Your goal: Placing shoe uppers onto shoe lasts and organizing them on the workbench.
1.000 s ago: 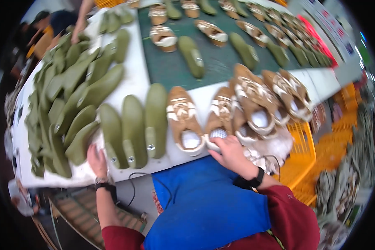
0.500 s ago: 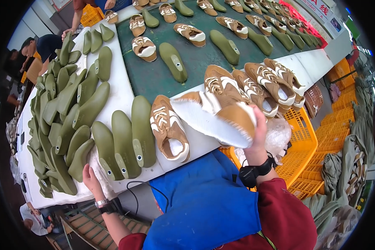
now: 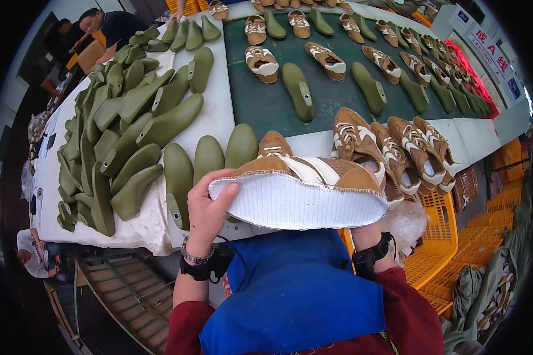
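Note:
A brown and white shoe upper (image 3: pixel 331 171) is held sideways in front of me, its white ribbed underside (image 3: pixel 302 204) facing me. My left hand (image 3: pixel 210 204) grips its left end, thumb on the white underside. At the right end my right hand (image 3: pixel 368 232) holds it from behind; most of its fingers are hidden. Behind the held upper, another brown upper (image 3: pixel 275 144) stands partly covered. Green shoe lasts (image 3: pixel 208 158) stand in a short row just beyond my left hand. Several laced uppers (image 3: pixel 405 151) lie side by side beyond my right hand.
A heap of green lasts (image 3: pixel 124 118) covers much of the white table (image 3: pixel 219 100) at left. Rows of lasts and uppers stand on the green belt (image 3: pixel 254 109). Yellow crates (image 3: pixel 435 236) are at my right, with a clear plastic bag (image 3: pixel 405 225). Co-workers (image 3: pixel 115 32) are at the far left.
My left hand has left the lasts on the table and taken hold of the upper's left end. The upper has come nearer, its underside turned toward me. The view has shifted left.

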The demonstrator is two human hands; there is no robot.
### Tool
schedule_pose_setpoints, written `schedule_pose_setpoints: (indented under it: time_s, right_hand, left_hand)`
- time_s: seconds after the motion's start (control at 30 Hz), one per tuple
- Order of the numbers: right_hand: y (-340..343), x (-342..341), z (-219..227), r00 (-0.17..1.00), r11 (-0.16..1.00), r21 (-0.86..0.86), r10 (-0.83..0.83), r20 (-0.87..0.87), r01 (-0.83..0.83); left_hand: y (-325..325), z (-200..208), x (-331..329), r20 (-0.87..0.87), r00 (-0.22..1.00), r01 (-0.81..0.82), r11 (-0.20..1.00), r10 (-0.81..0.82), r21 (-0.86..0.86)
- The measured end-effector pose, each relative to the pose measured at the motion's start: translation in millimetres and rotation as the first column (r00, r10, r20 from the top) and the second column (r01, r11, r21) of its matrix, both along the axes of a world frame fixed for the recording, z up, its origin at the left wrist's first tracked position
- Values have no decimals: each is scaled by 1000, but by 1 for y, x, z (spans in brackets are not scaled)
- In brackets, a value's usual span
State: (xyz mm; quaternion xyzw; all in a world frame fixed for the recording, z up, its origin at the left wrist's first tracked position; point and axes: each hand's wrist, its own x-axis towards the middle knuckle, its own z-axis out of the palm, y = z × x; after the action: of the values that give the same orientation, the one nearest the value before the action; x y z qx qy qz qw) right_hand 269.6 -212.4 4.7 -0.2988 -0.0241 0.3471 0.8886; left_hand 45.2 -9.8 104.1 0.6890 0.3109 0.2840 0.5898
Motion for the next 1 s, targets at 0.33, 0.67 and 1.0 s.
schedule_pose_setpoints:
  time_s: [0.33, 0.67, 1.0]
  right_hand:
    - [8, -10, 62, 999, 996, -80, 37, 8, -37]
    - [30, -7, 58, 217, 888, -420, 380, 899, 187]
    - [-15, 19, 79, -205, 600, -230, 568, 797, 766]
  left_hand:
    - [5, -30, 13, 197, 980, 68, 900, 20, -430]
    - [-26, -65, 29, -245, 927, 328, 931, -284, 163]
    - [-44, -71, 31, -457, 841, 511, 700, -288, 499]
